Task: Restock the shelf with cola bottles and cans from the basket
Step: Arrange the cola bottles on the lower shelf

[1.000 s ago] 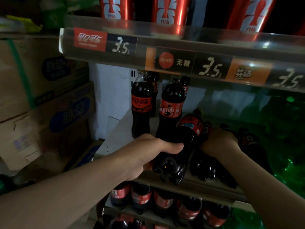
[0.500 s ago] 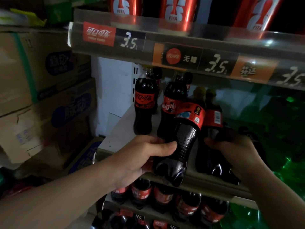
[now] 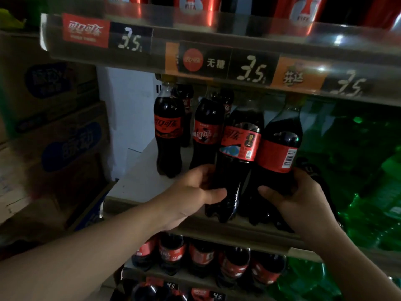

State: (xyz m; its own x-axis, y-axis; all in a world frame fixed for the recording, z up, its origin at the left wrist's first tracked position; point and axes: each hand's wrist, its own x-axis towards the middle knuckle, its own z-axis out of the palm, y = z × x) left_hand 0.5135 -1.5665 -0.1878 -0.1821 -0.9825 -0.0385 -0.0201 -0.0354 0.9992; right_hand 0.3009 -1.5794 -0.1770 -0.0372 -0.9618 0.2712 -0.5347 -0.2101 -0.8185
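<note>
Red-labelled FIFA cola bottle (image 3: 238, 146) in curled left fingers (image 3: 213, 195), barcode bottle (image 3: 274, 156) in curled right fingers (image 3: 270, 192)

I count two cola bottles (image 3: 237, 161), one in my left hand (image 3: 191, 196), one in my right hand (image 3: 303, 205); four standing bottles (image 3: 168, 135) behind, five lower bottles (image 3: 201, 255), three price tags (image 3: 251, 68).

- A shop, seen at a drinks shelf (image 3: 138, 187); a clear price strip (image 3: 158, 48) runs along the edge of the tier above, carrying printed brand labels and handwritten "3.5" tags (image 3: 130, 39).
- The same goods stand in rows; cola bottles (image 3: 168, 135) on the middle tier; more of them on the tier below, over "4.5" tags (image 3: 171, 285); red cans (image 3: 193, 5) on top; green bottles (image 3: 368, 181) to the right.
- Printed cardboard cartons (image 3: 54, 137) are stacked just beside the shelf, on its left.
</note>
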